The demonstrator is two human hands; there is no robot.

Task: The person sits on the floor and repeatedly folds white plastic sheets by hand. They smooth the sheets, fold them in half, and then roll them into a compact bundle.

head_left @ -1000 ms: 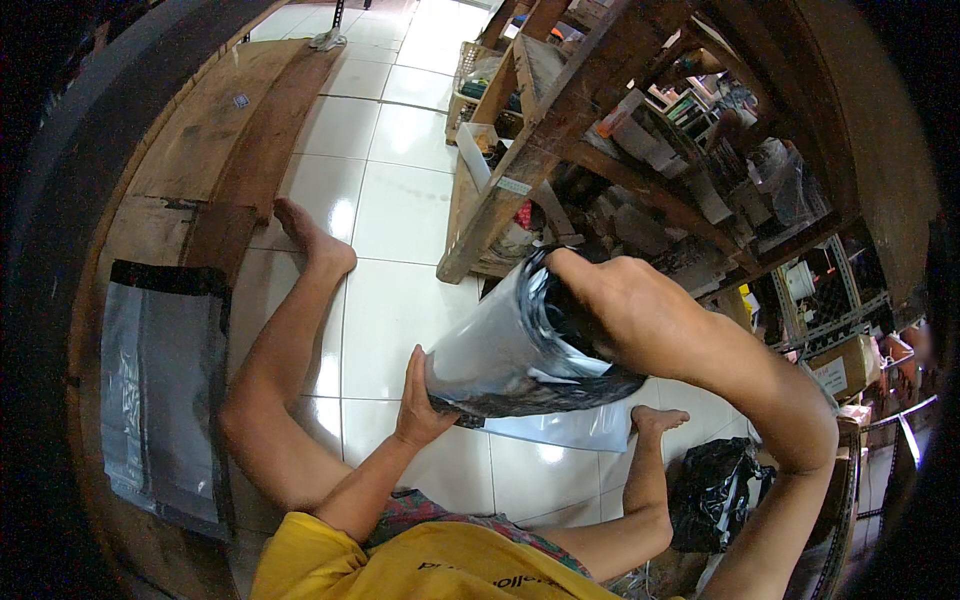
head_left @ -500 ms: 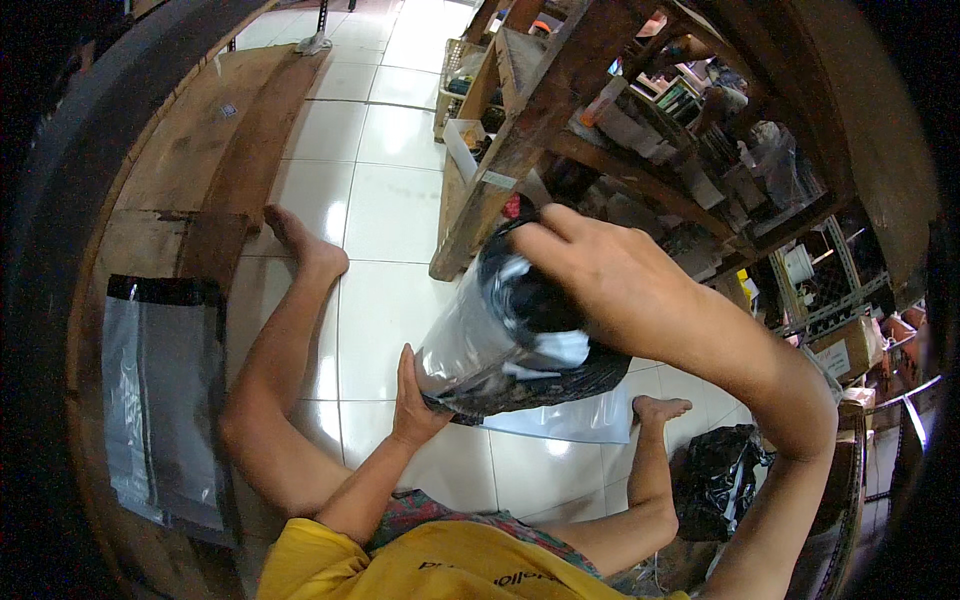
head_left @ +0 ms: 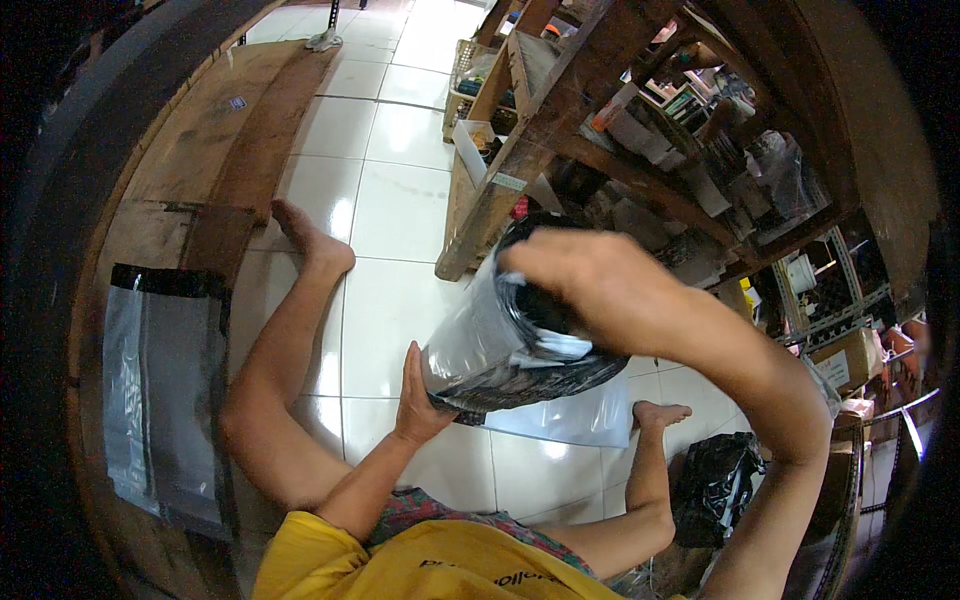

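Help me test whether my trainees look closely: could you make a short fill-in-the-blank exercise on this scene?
1. Of the left hand and the right hand, the one at the dark upper end of the silvery plastic bundle is the ____ one.
2. The person's shirt is ____ in colour.
3. The flat grey plastic on the left has a ____ band along its far edge.
4. The floor is covered with pale, glossy ____.

Missing words: right; yellow; black; tiles.

Room over floor (head_left: pixel 400 215) ahead; wooden frame (head_left: pixel 565 105) right.
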